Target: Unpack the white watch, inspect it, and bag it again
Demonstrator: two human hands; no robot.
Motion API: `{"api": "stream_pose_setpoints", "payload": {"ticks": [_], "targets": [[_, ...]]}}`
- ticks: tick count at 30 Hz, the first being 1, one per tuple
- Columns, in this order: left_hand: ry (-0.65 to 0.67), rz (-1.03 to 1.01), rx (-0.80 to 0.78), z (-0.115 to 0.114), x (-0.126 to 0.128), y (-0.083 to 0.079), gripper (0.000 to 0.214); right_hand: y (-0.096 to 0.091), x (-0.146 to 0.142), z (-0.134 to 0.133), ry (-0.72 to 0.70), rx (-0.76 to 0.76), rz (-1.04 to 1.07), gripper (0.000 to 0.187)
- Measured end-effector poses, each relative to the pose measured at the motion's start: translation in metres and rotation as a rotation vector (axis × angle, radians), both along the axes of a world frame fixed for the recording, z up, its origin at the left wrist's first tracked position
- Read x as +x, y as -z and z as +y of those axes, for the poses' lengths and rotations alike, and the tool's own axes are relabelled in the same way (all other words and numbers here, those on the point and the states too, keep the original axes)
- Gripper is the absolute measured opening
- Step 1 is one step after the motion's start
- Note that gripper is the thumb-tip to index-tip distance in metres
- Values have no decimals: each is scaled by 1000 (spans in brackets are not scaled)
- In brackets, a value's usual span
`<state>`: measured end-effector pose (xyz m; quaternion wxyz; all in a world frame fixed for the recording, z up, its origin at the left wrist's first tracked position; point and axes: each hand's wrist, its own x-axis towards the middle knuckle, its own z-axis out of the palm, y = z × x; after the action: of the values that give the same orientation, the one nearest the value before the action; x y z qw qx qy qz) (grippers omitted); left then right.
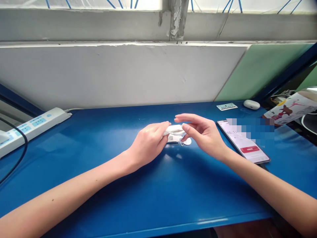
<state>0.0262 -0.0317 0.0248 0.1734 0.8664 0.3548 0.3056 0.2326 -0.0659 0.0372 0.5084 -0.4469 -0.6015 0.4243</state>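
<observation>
A small white bundle (175,129), which looks like a coiled cable, is held just above the blue table. My left hand (151,140) grips its left end, fingers on top and thumb side hidden in part. At the right end, my right hand (201,134) pinches the bundle between thumb and a lower finger, while its upper fingers stretch out over it. Beneath the bundle lies a flat piece with a printed code (172,138), partly covered. Beside that is a round white tag (187,141) with a small chain.
On the blue table (158,198), a phone (249,148) with a lit screen lies right of my right hand. Behind it are a small card (227,106) and a white earbud case (252,104). A printed paper bag (292,107) leans far right. A power strip (37,124) and black cable (21,162) are left.
</observation>
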Motion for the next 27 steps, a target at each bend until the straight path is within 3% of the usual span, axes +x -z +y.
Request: {"api": "stream_pose_setpoints", "payload": {"ticks": [4, 8, 12, 16, 22, 27], "targets": [[21, 115, 151, -1, 2, 5, 31, 6, 3, -1, 38, 17, 0, 20], [65, 147, 191, 0, 2, 6, 30, 14, 7, 0, 9, -4, 19, 17], [79, 121, 152, 2, 1, 9, 33, 17, 12, 4, 29, -50, 33, 21], [94, 162, 89, 7, -1, 15, 51, 14, 20, 12, 80, -32, -11, 22], [111, 311, -58, 16, -6, 24, 61, 16, 41, 24, 122, -75, -223, 24], [125, 298, -82, 19, -6, 25, 57, 19, 54, 30, 133, -75, -389, 21]]}}
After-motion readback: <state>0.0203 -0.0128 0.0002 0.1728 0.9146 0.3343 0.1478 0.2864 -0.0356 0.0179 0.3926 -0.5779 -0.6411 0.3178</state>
